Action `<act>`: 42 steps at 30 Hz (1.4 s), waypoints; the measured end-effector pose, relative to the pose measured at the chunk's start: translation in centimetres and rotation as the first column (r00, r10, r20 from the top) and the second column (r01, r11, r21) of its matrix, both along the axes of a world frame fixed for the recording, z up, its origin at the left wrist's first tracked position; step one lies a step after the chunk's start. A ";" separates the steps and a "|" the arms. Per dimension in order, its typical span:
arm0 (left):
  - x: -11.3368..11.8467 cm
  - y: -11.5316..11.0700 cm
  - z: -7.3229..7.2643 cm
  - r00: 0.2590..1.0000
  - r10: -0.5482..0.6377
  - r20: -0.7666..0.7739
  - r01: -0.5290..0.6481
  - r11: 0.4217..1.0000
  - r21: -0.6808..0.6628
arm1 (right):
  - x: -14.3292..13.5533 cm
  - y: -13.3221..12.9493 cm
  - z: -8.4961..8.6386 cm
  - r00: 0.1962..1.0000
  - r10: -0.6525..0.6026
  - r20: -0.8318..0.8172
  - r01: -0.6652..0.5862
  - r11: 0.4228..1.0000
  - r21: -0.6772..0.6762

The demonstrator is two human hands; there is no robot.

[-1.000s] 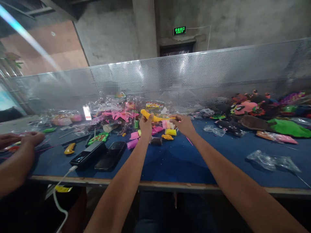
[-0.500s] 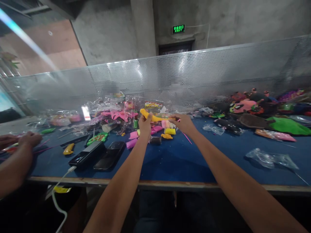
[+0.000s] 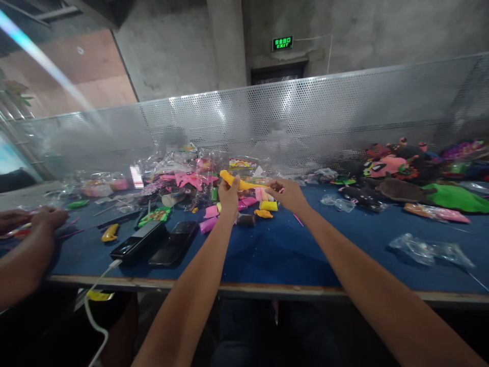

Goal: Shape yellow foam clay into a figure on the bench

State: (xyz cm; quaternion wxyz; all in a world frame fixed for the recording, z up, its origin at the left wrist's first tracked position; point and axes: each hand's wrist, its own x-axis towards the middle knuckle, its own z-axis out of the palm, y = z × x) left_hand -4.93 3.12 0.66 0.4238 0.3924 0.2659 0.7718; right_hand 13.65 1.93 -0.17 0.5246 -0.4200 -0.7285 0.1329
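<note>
A long piece of yellow modelling clay [image 3: 244,184] hangs above the table, thick at its left end and drawn thin toward the right. My left hand [image 3: 229,196] is closed around its thick part. At the thin end the fingers of my right hand [image 3: 286,193] are pinched together on the clay. Below my hands lie soft pieces that look like clay too: magenta pieces [image 3: 208,224], a yellow roll [image 3: 268,206], an orange-yellow lump [image 3: 263,214] and a dark brown roll [image 3: 246,220].
On the blue table [image 3: 282,260], a phone [image 3: 174,244] and a cabled black device [image 3: 137,242] lie left. A co-worker's hands [image 3: 48,218] are at far left. Clear plastic bags [image 3: 431,250] and plush-like toys [image 3: 401,188] lie right. A perforated metal screen [image 3: 324,112] stands behind.
The view has shifted slightly. Both hands keep their hold on the yellow clay, and its thin end looks a little more tapered near my right fingers.
</note>
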 end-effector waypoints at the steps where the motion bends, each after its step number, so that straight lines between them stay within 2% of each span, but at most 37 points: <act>1: 0.0 -0.1 0.0 1.000 -0.001 -0.002 0.001 1.000 -0.003 | 0.0 0.0 0.1 1.000 -0.008 0.014 0.008 1.000 0.012; 9: 0.0 -0.3 0.1 1.000 -0.009 -0.008 0.009 1.000 -0.001 | 0.5 0.1 0.2 0.988 -0.021 0.152 0.004 0.994 0.113; 19: 0.2 -0.2 0.1 0.998 -0.005 -0.060 0.005 1.000 -0.005 | 0.1 0.3 -0.3 0.994 -0.060 0.091 0.051 0.994 0.098; 25: 0.2 -0.4 0.2 0.995 -0.004 -0.102 0.002 1.000 -0.017 | 0.3 0.4 -0.2 0.995 -0.013 0.096 0.000 0.990 0.138; 32: -0.1 -0.1 -0.1 0.993 -0.022 -0.112 0.020 1.000 -0.017 | 0.5 0.6 -0.1 0.981 0.145 0.133 -0.158 0.983 0.089; 37: -0.1 0.1 -0.2 0.991 -0.067 -0.114 0.063 0.997 -0.042 | 0.2 0.2 0.0 0.984 0.175 0.036 -0.176 0.984 0.024; 42: -0.1 0.0 -0.1 0.994 -0.075 -0.085 0.070 0.996 -0.062 | 0.0 -0.1 0.2 0.986 0.166 -0.005 -0.166 0.986 0.015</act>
